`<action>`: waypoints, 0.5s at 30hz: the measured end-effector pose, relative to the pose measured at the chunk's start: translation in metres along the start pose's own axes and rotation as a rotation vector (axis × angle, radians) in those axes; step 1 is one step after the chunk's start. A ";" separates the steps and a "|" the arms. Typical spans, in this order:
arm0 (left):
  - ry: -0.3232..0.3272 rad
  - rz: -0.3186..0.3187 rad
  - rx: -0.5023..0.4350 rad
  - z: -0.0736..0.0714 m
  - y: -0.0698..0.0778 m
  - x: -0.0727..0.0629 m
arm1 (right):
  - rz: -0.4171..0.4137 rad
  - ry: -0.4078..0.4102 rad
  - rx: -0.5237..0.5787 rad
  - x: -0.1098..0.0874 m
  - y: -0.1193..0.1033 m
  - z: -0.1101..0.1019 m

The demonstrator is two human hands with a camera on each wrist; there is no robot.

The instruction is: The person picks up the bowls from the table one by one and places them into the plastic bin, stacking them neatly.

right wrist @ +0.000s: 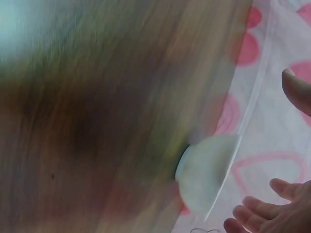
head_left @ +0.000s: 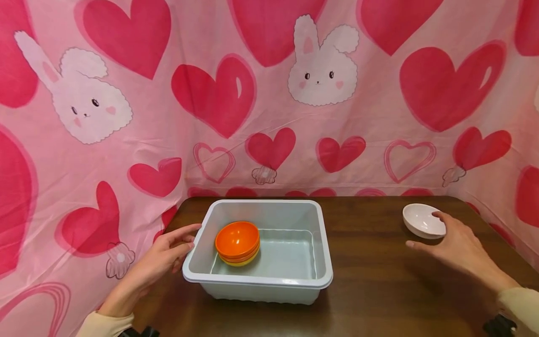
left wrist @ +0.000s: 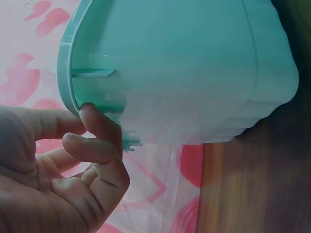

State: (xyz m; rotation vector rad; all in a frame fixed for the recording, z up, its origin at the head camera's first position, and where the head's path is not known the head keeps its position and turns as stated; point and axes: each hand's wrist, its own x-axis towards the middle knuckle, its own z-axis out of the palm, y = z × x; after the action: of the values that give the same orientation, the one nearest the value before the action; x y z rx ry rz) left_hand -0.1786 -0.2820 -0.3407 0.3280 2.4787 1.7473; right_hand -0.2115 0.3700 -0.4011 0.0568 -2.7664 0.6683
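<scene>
In the head view my left hand (head_left: 162,255) is at the left rim of a pale grey plastic basin (head_left: 269,281). The left wrist view shows the fingers (left wrist: 104,131) of that hand curled at the basin's lip, one fingertip just under it. Inside the basin, toward its left, sits a stack of bowls (head_left: 237,241), orange on top with yellow at the bottom. My right hand (head_left: 459,243) reaches over a white bowl (head_left: 423,220) at the table's far right, thumb and fingers spread apart. In the right wrist view a gap shows between fingers and bowl.
Basin and white bowl stand on a dark brown wooden table (head_left: 366,281). A pink cloth (head_left: 269,107) with red hearts and white rabbits hangs behind the table and along both sides.
</scene>
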 end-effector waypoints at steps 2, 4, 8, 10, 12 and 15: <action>0.000 -0.002 0.001 0.000 0.000 0.000 | 0.007 0.001 -0.005 0.003 0.006 0.000; 0.000 -0.006 0.004 -0.001 0.000 0.001 | 0.013 0.013 -0.023 0.006 0.011 -0.001; 0.000 -0.012 0.009 -0.001 0.000 0.000 | 0.003 0.040 -0.053 0.013 0.019 -0.002; -0.001 -0.014 0.011 -0.001 0.000 0.000 | -0.005 0.041 -0.057 0.016 0.023 -0.002; -0.002 -0.013 0.012 -0.001 0.000 0.000 | -0.005 0.025 -0.056 0.020 0.027 -0.003; -0.003 -0.008 0.011 -0.001 0.000 0.000 | 0.010 -0.003 -0.050 0.025 0.032 -0.004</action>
State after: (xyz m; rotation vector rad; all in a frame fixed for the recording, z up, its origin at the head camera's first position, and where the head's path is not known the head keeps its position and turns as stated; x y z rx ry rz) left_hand -0.1787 -0.2834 -0.3405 0.3210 2.4851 1.7302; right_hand -0.2373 0.4012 -0.4046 0.0338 -2.7865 0.6012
